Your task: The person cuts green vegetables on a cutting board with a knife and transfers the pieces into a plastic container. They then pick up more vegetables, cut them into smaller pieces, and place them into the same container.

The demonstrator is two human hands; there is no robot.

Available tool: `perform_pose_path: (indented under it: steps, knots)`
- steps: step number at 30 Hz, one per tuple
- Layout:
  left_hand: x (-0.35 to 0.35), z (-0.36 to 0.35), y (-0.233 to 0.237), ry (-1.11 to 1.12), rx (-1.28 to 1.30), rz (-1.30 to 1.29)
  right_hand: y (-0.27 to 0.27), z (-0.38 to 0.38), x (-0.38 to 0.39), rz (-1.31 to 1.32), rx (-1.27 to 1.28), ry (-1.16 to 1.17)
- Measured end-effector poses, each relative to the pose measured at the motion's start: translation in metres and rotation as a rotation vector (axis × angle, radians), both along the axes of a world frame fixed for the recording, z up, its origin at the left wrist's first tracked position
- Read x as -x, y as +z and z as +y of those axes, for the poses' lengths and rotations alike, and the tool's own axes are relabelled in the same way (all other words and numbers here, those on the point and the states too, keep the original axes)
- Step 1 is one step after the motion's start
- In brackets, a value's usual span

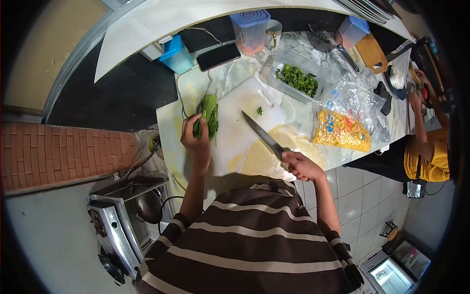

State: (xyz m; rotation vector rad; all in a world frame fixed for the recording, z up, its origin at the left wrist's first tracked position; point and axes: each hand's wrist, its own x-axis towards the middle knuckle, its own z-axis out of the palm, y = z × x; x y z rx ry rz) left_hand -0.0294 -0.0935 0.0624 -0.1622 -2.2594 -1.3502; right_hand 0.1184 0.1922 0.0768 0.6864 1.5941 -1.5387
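Strong fisheye bend, black vignette at corners. Bright, even light on cutting board (240,142); glare on plastic bag (360,95) right of it. Dim, murky left of it.

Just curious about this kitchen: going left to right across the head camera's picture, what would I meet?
Gas stove → left hand gripping leafy greens → knife → right hand → clear bag of yellow food → person in a yellow top.

Dark brown shirt (254,235), cream horizontal stripes, short sleeves (172,226)
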Motion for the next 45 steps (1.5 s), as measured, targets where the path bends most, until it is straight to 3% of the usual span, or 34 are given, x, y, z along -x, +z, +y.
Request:
perform_pose_path:
  steps: [7, 9, 11, 15, 17, 23, 28, 29, 31, 33, 35, 37, 40, 45]
  knots:
    - [-0.017, -0.009, 0.003, 0.035, 0.035, 0.095, -0.01, -0.006, 0.028, 0.07, 0.021, 0.155]
    - [-0.024, -0.012, -0.002, 0.068, 0.028, 0.078, -0.002, -0.001, 0.024, 0.062, 0.007, 0.374]
    - [-0.03, -0.015, -0.007, 0.072, -0.019, 0.057, 0.004, 0.002, 0.019, 0.033, 0.019, 0.401]
    - [-0.028, -0.021, -0.02, 0.061, -0.077, 0.019, 0.007, 0.006, 0.014, 0.079, 0.027, 0.29]
    - [-0.026, -0.019, -0.02, 0.071, -0.051, 0.016, -0.003, 0.008, 0.015, 0.092, 0.091, 0.047]
    - [-0.004, -0.001, -0.013, 0.04, -0.085, -0.065, -0.034, -0.012, 0.018, 0.044, 0.094, 0.13]
    - [0.013, 0.005, -0.026, -0.011, -0.132, -0.094, -0.009, -0.008, 0.008, 0.028, 0.004, 0.284]
    - [0.014, 0.008, -0.03, -0.024, -0.121, -0.081, -0.006, -0.005, 0.005, 0.028, 0.005, 0.282]
    - [0.016, 0.009, -0.032, -0.037, -0.111, -0.079, -0.004, 0.002, -0.008, 0.141, -0.019, 0.051]
    - [0.015, 0.01, -0.033, -0.066, -0.268, -0.215, -0.017, 0.008, -0.024, 0.212, -0.093, -0.03]
    - [0.013, 0.015, -0.028, -0.052, -0.248, -0.246, -0.039, 0.01, -0.039, 0.629, -0.582, -0.156]
    - [0.014, 0.017, -0.034, -0.042, -0.225, -0.271, -0.029, 0.004, -0.038, 0.516, -0.707, -0.079]
    - [0.016, 0.017, -0.055, -0.127, -0.151, -0.19, -0.047, -0.01, -0.043, 0.731, -1.082, 0.091]
    - [0.012, 0.022, -0.056, -0.149, -0.157, -0.188, -0.073, -0.028, -0.047, 0.637, -1.273, 0.215]
